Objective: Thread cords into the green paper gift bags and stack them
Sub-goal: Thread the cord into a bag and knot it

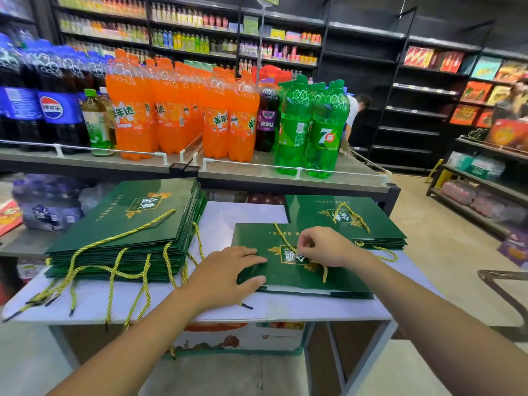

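The left hand (228, 270) lies flat, ungripping, pinning the middle bag (257, 238); the right hand (323, 247) holds its yellow cord (284, 238) in a pinch grip — risk: a sharp tug could pull the end free.

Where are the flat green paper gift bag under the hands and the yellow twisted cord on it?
flat green paper gift bag (297, 281): head view, bare front below the logo.
yellow twisted cord (283, 235): head view, straight stretch on the bag.
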Available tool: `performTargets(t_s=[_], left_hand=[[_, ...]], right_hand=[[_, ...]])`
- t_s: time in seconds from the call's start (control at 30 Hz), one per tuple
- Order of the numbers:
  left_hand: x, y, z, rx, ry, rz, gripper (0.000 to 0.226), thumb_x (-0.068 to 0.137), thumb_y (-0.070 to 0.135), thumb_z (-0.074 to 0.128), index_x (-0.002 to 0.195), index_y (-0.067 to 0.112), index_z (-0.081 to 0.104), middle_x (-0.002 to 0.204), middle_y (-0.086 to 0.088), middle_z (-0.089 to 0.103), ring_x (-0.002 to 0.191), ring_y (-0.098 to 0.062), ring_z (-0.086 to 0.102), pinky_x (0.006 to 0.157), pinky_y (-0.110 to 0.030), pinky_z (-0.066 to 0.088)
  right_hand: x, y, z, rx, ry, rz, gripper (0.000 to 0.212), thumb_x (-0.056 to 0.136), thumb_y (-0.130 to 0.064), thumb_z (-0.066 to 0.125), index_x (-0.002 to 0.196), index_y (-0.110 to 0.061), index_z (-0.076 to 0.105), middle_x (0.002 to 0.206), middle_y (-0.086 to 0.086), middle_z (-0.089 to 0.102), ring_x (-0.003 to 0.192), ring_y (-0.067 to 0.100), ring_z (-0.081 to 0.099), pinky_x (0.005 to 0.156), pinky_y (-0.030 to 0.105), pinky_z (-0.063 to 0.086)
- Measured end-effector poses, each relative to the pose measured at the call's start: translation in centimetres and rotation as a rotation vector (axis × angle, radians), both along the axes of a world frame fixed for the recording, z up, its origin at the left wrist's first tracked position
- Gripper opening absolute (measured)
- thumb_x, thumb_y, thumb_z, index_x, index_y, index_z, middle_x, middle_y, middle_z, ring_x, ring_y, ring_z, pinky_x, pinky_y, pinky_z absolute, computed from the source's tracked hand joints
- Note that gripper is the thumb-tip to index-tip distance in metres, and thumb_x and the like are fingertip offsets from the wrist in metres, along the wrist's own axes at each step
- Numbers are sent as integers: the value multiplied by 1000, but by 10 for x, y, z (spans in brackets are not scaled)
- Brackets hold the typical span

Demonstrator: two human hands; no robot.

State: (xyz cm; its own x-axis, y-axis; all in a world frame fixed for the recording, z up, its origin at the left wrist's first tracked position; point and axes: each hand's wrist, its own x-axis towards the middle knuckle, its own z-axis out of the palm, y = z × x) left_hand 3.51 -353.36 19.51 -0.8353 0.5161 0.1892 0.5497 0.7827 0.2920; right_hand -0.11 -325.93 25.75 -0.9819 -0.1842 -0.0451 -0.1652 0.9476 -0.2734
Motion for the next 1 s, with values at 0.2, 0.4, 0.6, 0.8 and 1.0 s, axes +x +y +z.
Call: performTargets(t_s=[0.2, 0.4, 0.6, 0.8, 1.0], left_hand=[[0, -2, -6, -1, 58, -4, 68, 91, 81, 35, 150, 49, 41, 160, 18, 36, 146, -6, 31, 115, -37, 30], [-1, 0, -11, 21, 98, 6, 74, 86, 86, 37, 149, 49, 42, 158, 19, 38, 145, -5, 32, 114, -37, 32], [3, -1, -11, 48, 121, 16, 71, 85, 82, 46, 146, 48, 48, 155, 18, 43, 142, -6, 36, 113, -38, 35], [5, 0, -11, 49, 183, 13, 67, 84, 80, 44, 142, 47, 52, 149, 20, 48, 137, -8, 41, 108, -39, 34], [4, 0, -12, 47, 250, -11, 62, 85, 76, 45, 137, 46, 59, 141, 24, 55, 130, -6, 45, 102, -37, 33]], right_hand=[[27, 39, 50, 449, -302, 1, 12, 94, -26, 61, 98, -21, 72, 102, -4, 72, 99, 18, 67, 91, 38, 57], [30, 21, 47, 342, -60, 54, 29, 93, -47, 62, 115, -30, 67, 113, -8, 66, 105, 15, 62, 94, 37, 55], [27, -29, 8, 35, -15, 374, 23, 92, -39, 72, 114, -32, 74, 114, -15, 65, 106, 3, 58, 90, 24, 46], [36, -28, -1, -135, 62, 391, 4, 98, -26, 68, 98, -25, 72, 95, -15, 72, 94, 0, 65, 83, 22, 51], [41, -33, -3, -146, 101, 437, 12, 98, -25, 70, 104, -28, 79, 97, -19, 70, 95, 0, 64, 81, 16, 48]])
